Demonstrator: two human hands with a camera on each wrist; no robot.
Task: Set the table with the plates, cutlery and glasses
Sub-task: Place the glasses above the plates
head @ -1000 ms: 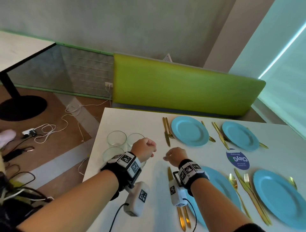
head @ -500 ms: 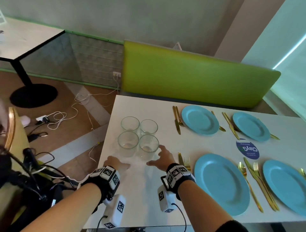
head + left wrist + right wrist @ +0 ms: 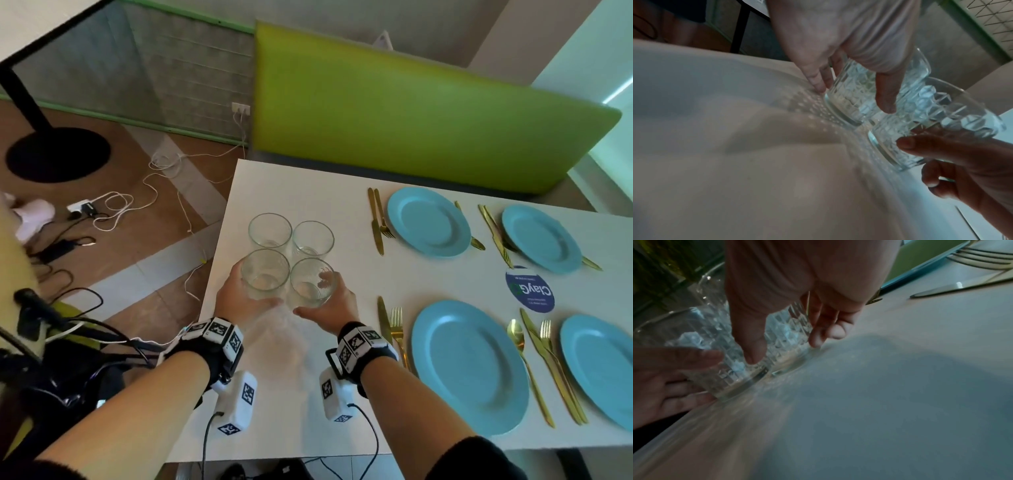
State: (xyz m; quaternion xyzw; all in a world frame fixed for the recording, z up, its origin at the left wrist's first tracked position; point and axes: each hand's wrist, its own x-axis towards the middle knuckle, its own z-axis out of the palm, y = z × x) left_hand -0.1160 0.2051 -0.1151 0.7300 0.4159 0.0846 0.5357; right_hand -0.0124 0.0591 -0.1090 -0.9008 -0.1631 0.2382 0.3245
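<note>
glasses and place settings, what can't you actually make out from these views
- Left hand: in the head view its fingertips are hidden behind the near-left glass.
- Whether the near-right glass has left the table: wrist views too blurred at its base.
- Near-right plate: cut off by the head view's right edge.
- Blue round sticker: its small print is too small to read.
- Knife and fork: lower ends hidden by the right wrist.
</note>
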